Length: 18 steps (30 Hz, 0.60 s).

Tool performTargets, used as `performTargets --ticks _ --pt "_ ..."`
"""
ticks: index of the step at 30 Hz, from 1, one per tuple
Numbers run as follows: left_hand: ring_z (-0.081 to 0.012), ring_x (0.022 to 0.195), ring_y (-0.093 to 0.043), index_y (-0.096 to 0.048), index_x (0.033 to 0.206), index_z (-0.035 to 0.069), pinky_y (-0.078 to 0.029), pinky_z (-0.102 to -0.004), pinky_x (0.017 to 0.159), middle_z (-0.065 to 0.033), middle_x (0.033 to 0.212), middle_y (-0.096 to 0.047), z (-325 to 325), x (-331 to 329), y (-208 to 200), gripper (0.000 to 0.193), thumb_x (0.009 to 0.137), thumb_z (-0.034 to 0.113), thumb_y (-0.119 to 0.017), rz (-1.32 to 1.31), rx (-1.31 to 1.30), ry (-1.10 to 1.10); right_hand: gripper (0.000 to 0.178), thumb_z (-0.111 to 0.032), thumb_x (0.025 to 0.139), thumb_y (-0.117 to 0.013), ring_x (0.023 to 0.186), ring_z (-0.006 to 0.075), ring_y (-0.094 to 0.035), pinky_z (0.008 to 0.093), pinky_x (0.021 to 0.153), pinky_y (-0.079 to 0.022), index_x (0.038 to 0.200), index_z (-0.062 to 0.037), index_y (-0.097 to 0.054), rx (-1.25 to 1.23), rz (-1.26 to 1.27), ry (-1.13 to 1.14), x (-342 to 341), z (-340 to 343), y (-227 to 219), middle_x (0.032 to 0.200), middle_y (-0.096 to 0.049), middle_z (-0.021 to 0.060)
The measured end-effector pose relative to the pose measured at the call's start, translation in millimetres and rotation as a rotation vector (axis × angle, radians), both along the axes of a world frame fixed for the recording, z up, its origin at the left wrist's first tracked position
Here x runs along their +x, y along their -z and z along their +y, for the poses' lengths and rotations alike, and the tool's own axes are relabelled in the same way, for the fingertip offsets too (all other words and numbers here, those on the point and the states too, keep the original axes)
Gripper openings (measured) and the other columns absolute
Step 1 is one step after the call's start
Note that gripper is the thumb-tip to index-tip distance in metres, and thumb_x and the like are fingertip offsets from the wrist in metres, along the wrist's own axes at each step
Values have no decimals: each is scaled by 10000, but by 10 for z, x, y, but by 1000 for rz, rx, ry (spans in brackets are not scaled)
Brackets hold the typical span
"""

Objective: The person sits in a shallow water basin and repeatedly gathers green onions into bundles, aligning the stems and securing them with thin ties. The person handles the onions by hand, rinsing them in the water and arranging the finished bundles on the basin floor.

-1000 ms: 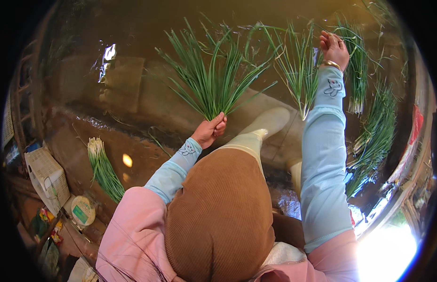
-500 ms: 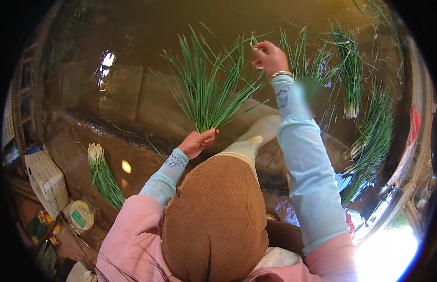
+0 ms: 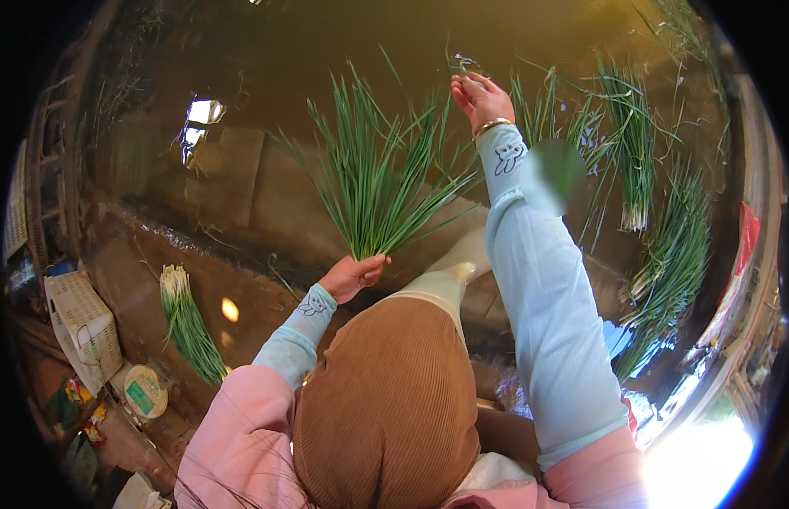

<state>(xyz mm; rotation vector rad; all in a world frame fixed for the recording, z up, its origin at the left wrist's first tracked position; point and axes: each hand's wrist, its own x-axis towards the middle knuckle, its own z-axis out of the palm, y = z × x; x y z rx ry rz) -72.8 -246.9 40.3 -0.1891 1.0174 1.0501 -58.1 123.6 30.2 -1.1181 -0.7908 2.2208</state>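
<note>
My left hand (image 3: 357, 277) is closed round the lower end of a bunch of scallions (image 3: 379, 178). The long green leaves fan out away from me over the brown water, and the hand hides the stalk ends. My right hand (image 3: 482, 99) is raised beyond the bunch, to its right. Its fingers are pinched together on a thin, curled scallion leaf (image 3: 459, 68). Pale blue oversleeves cover both forearms.
More scallion bunches (image 3: 630, 148) float at the right, with a larger heap (image 3: 671, 254) nearer me. One small bunch (image 3: 190, 327) lies at the left. A pale plastic basket (image 3: 82, 327) and a round device with a green panel (image 3: 146, 392) stand farther left.
My left hand has lowered slightly toward me with the bunch. My right hand has turned, its fingertips now pointing away from me, with the leaf strand beyond them.
</note>
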Motion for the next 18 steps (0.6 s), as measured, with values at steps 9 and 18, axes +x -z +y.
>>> performTargets --ticks 9,18 --pt "-46 538 -325 -595 987 39 -252 -216 503 70 610 -377 -81 21 52 229 961 263 -563 -28 -3 3 187 -55 913 -591 745 155 -649 232 647 -561 1060 59 -607 178 -158 -68 170 150 108 880 -664 120" --pt "-48 530 -323 -601 965 54 -252 -218 501 69 599 -373 -146 19 91 210 962 260 -561 -42 -6 9 229 -152 968 -524 715 150 -644 250 639 -550 1032 53 -603 293 -206 -161 188 173 165 837 -652 105"
